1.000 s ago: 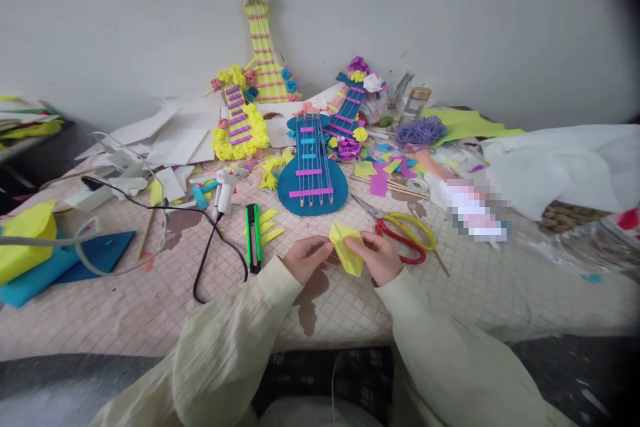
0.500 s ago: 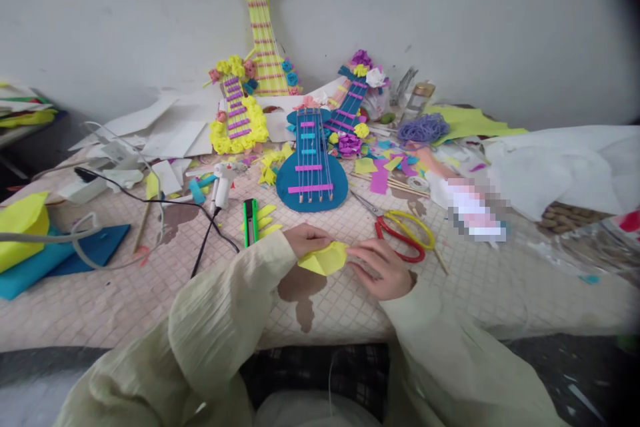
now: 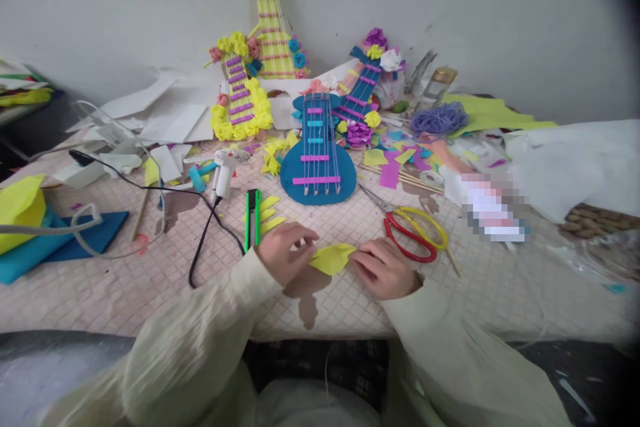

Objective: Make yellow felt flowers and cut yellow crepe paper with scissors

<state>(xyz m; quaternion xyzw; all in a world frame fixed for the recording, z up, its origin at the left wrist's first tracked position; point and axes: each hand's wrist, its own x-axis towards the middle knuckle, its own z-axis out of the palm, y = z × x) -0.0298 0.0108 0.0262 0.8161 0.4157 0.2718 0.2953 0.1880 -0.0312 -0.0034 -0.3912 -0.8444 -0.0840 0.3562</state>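
A small piece of yellow paper [image 3: 332, 259], pointed at its right end, is between my two hands over the table's front. My right hand [image 3: 386, 269] pinches that right end between thumb and fingers. At the left end is my left hand [image 3: 286, 252], its thumb and forefinger parted, with the thumb close to the paper's edge; whether they touch I cannot tell. Beyond my hands lies a blue guitar shape [image 3: 319, 190] with strings and purple and blue strips. Beside my left hand are a green utility knife [image 3: 253, 219] and several yellow paper petals [image 3: 271, 213].
Red-and-yellow-handled scissors [image 3: 413, 233] lie open beyond my right hand. A white glue gun [image 3: 223, 173] with a black cord stands at left. Decorated paper guitars [image 3: 240, 97] lean at the back. Purple yarn [image 3: 439, 119] and paper scraps [image 3: 389, 173] are strewn at right.
My left hand has drawn back to the left and its fingers have parted from the yellow paper's upper edge. More of the paper shows, its right end still pinched by my right hand.
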